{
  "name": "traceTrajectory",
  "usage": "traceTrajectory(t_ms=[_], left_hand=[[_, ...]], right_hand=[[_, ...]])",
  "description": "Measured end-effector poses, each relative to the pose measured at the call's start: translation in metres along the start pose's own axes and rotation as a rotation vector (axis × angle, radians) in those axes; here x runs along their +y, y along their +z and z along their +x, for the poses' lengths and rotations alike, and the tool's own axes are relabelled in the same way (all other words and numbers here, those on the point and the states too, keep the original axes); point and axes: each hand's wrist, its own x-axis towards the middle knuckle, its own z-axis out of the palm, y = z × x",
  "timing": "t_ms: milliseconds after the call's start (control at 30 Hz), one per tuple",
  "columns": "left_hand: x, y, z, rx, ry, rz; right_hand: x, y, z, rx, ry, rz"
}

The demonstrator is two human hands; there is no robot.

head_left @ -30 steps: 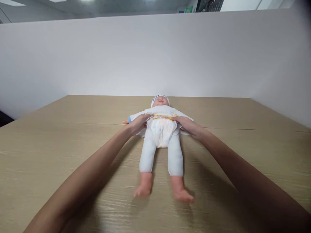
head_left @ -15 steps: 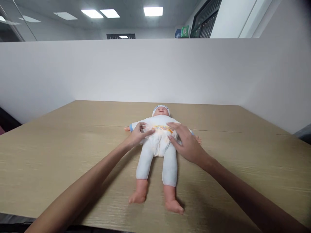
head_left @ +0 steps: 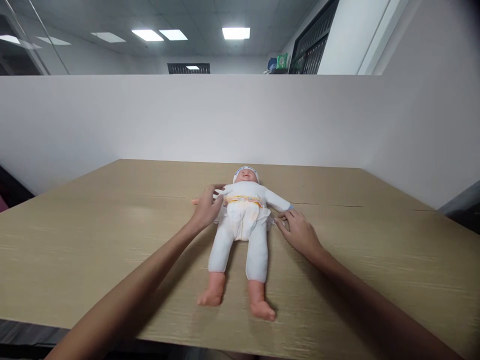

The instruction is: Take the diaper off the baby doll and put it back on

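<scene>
A baby doll (head_left: 247, 189) lies on its back, feet toward me, in a white outfit and a white cap with dark lettering. Around its hips is a white diaper (head_left: 243, 220) with an orange patterned waistband. My left hand (head_left: 206, 207) is at the doll's side on the left, thumb and fingers apart, beside the waistband and over the doll's sleeve. My right hand (head_left: 300, 232) is low beside the other hip, thumb and fingers closed at the diaper's thin white side edge. Its fingers hide the doll's hand below the blue cuff.
The doll rests on a wide wood-look tabletop (head_left: 112, 240) with a thin seam across it. A white partition (head_left: 240, 120) rises behind the table and continues on the right. Its near edge shows at the bottom left. A green package (head_left: 282, 61) stands far beyond the partition.
My hands have left the front of the waistband. The right first opened over the diaper, then moved right and down to its side; the left opened and shifted left. The view has tilted up.
</scene>
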Motion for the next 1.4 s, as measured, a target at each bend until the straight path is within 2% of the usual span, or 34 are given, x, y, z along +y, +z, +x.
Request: traceTrajectory(t_ms=[100, 167, 233, 300, 400, 567, 700, 800, 900, 1000, 1100, 1167, 1200, 1267, 1333, 1400], left_hand=[[0.033, 0.022, 0.008, -0.175, 0.303, 0.158], [0.049, 0.039, 0.014, -0.302, 0.413, 0.262], [0.058, 0.055, 0.018, -0.366, 0.433, 0.383], [0.061, 0.066, 0.020, -0.371, 0.406, 0.501], [0.060, 0.074, 0.019, -0.356, 0.393, 0.591], [0.055, 0.072, 0.019, -0.369, 0.376, 0.507], [0.052, 0.073, 0.020, -0.376, 0.371, 0.446], [0.053, 0.074, 0.020, -0.393, 0.359, 0.459], [0.054, 0.073, 0.020, -0.415, 0.325, 0.457], [0.054, 0.063, 0.024, -0.459, 0.271, 0.331], [0.049, 0.043, 0.034, -0.603, 0.221, 0.093], [0.041, 0.028, 0.039, -0.660, 0.172, -0.089], [0.034, 0.021, 0.040, -0.635, 0.143, -0.162], [0.014, 0.008, 0.036, -0.482, 0.091, -0.210], [-0.012, -0.004, 0.026, -0.291, 0.059, -0.118], [-0.039, -0.016, 0.013, -0.162, 0.036, 0.030]], right_hand=[[0.004, 0.005, 0.001, 0.018, 0.087, -0.001], [0.008, 0.006, 0.000, 0.013, 0.149, 0.011], [0.011, 0.006, -0.001, -0.014, 0.204, 0.036], [0.013, 0.004, -0.002, -0.055, 0.240, 0.073], [0.012, -0.001, -0.002, -0.130, 0.244, 0.162], [0.000, -0.026, 0.014, -0.221, 0.162, 0.391], [-0.023, -0.046, 0.050, -0.261, 0.148, 0.548], [-0.046, -0.043, 0.080, -0.335, 0.166, 0.615], [-0.066, -0.028, 0.094, -0.344, 0.170, 0.599], [-0.078, -0.019, 0.084, -0.224, 0.145, 0.584], [-0.080, -0.018, 0.054, -0.003, -0.047, 0.555], [-0.077, -0.020, 0.031, 0.028, -0.190, 0.500], [-0.075, -0.022, 0.020, 0.000, -0.233, 0.465], [-0.071, -0.025, 0.006, -0.065, -0.282, 0.402], [-0.071, -0.030, 0.000, -0.081, -0.303, 0.378], [-0.079, -0.037, 0.005, -0.049, -0.299, 0.391]])
